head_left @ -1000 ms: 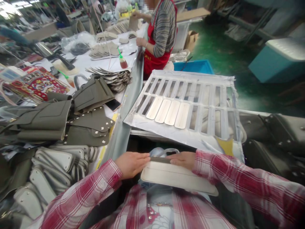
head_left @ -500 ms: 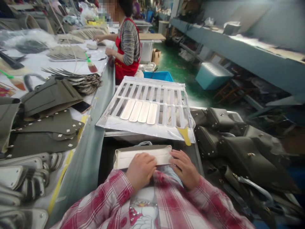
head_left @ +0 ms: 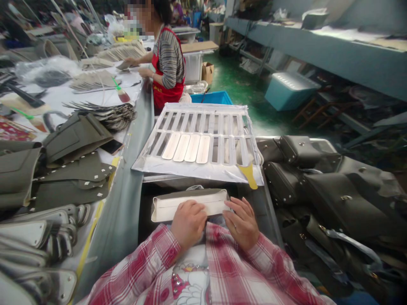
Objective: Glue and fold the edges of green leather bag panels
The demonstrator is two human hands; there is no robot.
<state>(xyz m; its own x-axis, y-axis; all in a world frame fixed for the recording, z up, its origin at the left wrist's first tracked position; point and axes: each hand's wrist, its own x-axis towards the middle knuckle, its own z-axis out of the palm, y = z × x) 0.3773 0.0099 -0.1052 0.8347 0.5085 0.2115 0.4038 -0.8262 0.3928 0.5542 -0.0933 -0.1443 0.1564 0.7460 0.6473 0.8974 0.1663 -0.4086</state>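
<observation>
the left hand point(head_left: 190, 221) is curled closed on the near edge of the pale panel point(head_left: 168, 208), near centre, before the slotted rack point(head_left: 193, 170). the right hand point(head_left: 243, 223) is half open, fingertips at the panel's right end; whether it pinches, i cannot tell.

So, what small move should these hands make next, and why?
Probably slide the left hand toward the left end of the pale panel and steady it there: that end has no fingers on it and its edge looks wavy, while the right hand is at the right end.
</observation>
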